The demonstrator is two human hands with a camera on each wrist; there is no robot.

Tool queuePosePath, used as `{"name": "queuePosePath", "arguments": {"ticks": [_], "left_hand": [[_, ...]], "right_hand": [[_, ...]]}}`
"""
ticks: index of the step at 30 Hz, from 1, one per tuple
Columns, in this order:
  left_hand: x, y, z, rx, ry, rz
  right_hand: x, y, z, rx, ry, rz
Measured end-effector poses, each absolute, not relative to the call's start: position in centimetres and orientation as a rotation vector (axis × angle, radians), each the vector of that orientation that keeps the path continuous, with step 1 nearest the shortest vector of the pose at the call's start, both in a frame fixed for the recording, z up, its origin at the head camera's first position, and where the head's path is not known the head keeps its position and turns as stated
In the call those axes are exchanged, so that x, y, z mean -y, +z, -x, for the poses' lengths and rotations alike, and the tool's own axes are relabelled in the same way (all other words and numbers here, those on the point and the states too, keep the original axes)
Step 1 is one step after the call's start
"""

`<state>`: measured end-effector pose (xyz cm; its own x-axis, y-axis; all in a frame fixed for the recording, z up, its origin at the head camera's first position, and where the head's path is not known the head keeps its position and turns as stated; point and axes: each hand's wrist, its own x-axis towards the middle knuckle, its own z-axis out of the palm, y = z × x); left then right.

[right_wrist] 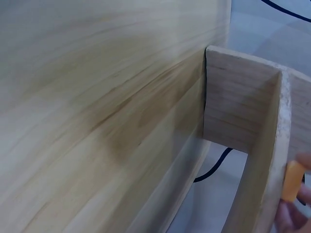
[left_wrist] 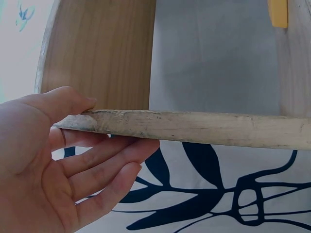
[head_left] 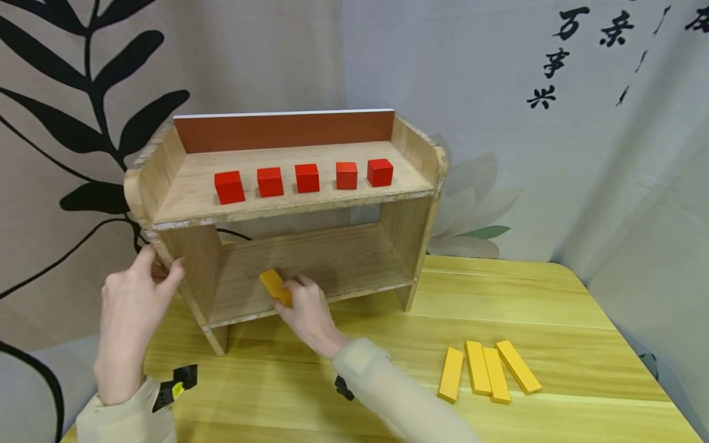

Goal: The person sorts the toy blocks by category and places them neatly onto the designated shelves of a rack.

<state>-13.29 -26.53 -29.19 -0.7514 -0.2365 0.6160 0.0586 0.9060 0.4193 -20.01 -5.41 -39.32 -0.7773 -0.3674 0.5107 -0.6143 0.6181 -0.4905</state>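
Observation:
My right hand [head_left: 307,314] pinches a yellow block [head_left: 275,287] over the lower board of a small wooden shelf [head_left: 310,246]. In the right wrist view the block [right_wrist: 293,180] shows beside the board's front edge, with only part of the hand in frame. My left hand [head_left: 135,307] grips the shelf's left side panel [head_left: 194,271]; in the left wrist view the thumb lies on one face of the panel edge [left_wrist: 194,127] and the fingers on the other. Several red cubes [head_left: 307,178] stand in a row on the upper board.
Several yellow blocks [head_left: 479,369] lie on the wooden table [head_left: 581,344] to the right of the shelf. Behind it hangs a pale curtain [head_left: 443,74] with leaf prints. A black cable [head_left: 47,369] runs at the far left.

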Motion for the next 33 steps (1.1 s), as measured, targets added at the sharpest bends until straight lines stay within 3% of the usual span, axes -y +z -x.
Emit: {"name": "queuePosePath", "arguments": {"ticks": [7, 14, 33], "left_hand": [[26.5, -29.2, 13.3, 2.361, -0.546, -0.123], [26.6, -29.2, 13.3, 2.374, -0.543, -0.129], [26.7, -29.2, 13.3, 2.386, -0.547, -0.133]], "right_hand": [[3.4, -40.1, 20.8, 2.342, 0.636, -1.165], [1.4, -41.1, 21.7, 2.164, 0.481, -1.333], [3.8, -41.2, 19.8, 2.268, 0.085, -1.265]]}}
